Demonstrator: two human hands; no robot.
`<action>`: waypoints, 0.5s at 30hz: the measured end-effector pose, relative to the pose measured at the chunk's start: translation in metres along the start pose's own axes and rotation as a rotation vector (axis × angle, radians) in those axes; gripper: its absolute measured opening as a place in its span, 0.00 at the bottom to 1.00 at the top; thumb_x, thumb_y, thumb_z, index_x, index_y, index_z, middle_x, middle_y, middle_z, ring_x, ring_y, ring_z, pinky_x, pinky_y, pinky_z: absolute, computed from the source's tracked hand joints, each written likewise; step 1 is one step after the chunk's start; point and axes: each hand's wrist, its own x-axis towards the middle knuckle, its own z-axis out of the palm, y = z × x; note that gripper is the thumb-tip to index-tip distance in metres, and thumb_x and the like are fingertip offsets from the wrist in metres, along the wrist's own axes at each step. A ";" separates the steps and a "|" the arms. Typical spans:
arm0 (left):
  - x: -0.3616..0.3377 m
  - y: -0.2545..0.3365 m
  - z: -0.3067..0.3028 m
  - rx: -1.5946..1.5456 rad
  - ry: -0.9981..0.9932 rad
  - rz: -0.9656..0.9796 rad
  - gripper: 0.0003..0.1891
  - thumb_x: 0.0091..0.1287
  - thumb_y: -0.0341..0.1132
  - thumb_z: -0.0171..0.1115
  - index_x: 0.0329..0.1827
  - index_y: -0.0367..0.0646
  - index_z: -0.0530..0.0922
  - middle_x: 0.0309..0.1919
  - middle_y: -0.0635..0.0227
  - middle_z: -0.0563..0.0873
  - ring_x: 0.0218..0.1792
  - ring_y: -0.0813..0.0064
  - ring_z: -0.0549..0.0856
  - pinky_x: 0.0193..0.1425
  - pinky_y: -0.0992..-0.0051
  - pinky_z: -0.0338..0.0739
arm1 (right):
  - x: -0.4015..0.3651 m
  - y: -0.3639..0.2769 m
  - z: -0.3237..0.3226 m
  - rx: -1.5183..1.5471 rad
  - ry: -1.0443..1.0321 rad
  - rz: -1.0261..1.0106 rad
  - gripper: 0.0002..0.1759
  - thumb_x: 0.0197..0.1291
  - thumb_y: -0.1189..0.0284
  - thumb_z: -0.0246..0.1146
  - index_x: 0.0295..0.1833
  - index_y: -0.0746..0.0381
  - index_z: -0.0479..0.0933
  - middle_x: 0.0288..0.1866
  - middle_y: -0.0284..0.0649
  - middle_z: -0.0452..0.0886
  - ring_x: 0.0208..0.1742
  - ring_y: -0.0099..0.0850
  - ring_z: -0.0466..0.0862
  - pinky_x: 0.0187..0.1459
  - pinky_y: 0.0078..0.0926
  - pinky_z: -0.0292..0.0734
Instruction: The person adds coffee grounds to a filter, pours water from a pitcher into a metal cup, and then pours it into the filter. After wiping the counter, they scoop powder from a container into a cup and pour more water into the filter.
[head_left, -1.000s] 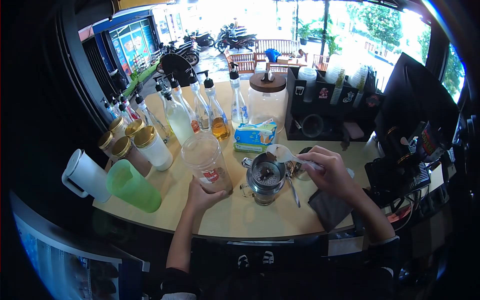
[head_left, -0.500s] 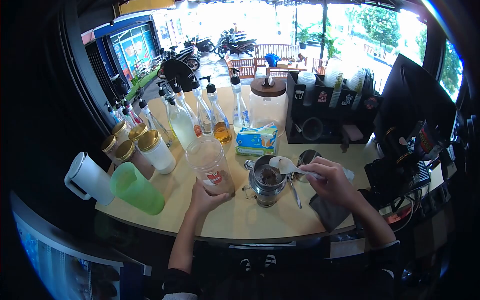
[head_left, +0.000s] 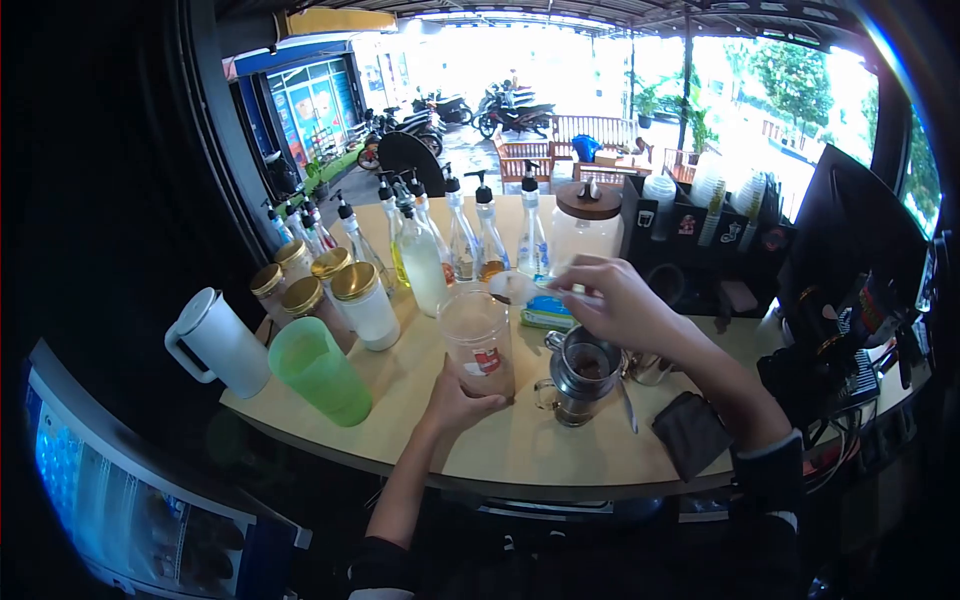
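My left hand (head_left: 459, 404) is wrapped round the lower side of a clear plastic jar (head_left: 474, 335) with a red label and some brown contents at its base. In my right hand (head_left: 622, 305) is a white plastic spoon (head_left: 514, 288), its bowl by the jar's open rim. Something dark shows at the spoon's edge. To the right of the jar stands a metal coffee filter (head_left: 588, 370) with brown grounds inside, resting on a glass mug (head_left: 572, 410). Beside it lies a metal spoon (head_left: 630, 408). My right hand partly covers a blue-green packet (head_left: 541, 314).
A green pitcher (head_left: 322, 375), a white jug (head_left: 220, 345) and several gold-lidded jars (head_left: 366, 310) stand on the left. Pump bottles (head_left: 462, 230) line the back near a wooden-lidded jar (head_left: 586, 235). A dark cloth (head_left: 690, 435) lies at the right, near a cup organizer (head_left: 690, 235).
My right hand has carried the spoon up and left, from above the coffee filter to the jar's mouth. The left hand still holds the jar. The whole view has shifted.
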 end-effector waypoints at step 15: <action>-0.041 0.043 0.000 0.153 0.610 0.353 0.24 0.55 0.35 0.71 0.54 0.38 0.74 0.51 0.56 0.79 0.55 0.62 0.78 0.60 0.63 0.72 | 0.073 -0.007 0.058 -0.513 -0.150 -0.370 0.11 0.52 0.73 0.63 0.42 0.63 0.82 0.45 0.41 0.81 0.50 0.36 0.82 0.53 0.39 0.74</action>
